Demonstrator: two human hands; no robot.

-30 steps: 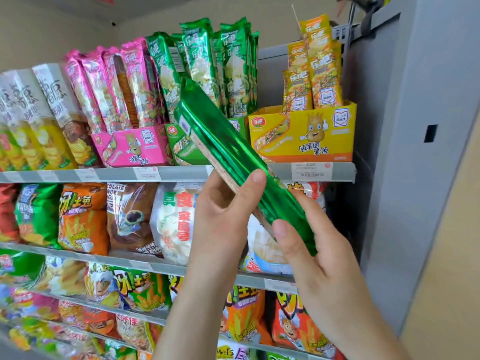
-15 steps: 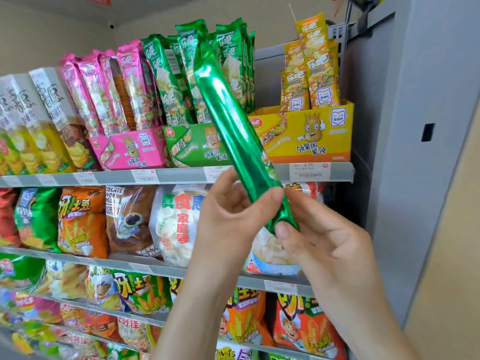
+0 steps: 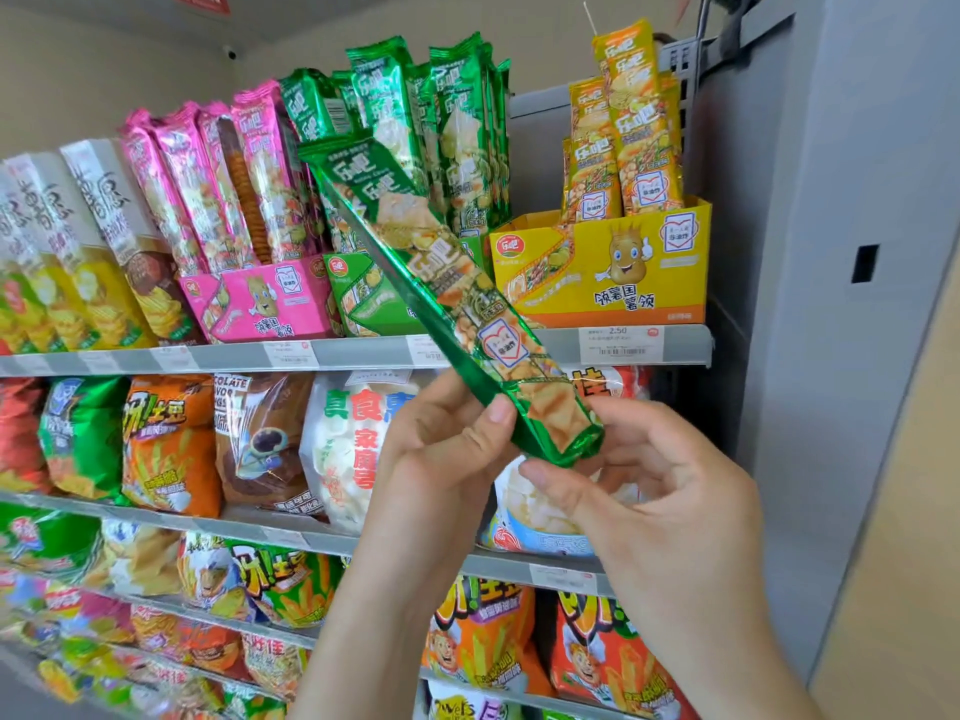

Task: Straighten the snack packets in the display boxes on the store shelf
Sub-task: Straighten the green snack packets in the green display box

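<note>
A long green snack packet (image 3: 441, 283) slants in front of the top shelf, its printed face toward me and its top end up and to the left. My left hand (image 3: 447, 459) pinches its lower end from the left, thumb on the edge. My right hand (image 3: 654, 491) holds the same end from the right and below, fingers curled round it. Behind it stand the green display box (image 3: 363, 298) with upright green packets (image 3: 457, 132), the pink display box (image 3: 260, 298) with pink packets (image 3: 208, 184), and the yellow display box (image 3: 613, 267) with orange packets (image 3: 628, 127).
The top shelf's grey rail (image 3: 550, 348) carries price tags. Tall chip packets (image 3: 67, 241) fill the shelf's left part. Lower shelves (image 3: 260, 532) hold bagged snacks. A grey panel (image 3: 810, 304) closes off the right side.
The green packet has been turned from its plain shiny back to its printed face. Its top end has tipped from nearly upright toward the left, and both hands have shifted down to its lower end.
</note>
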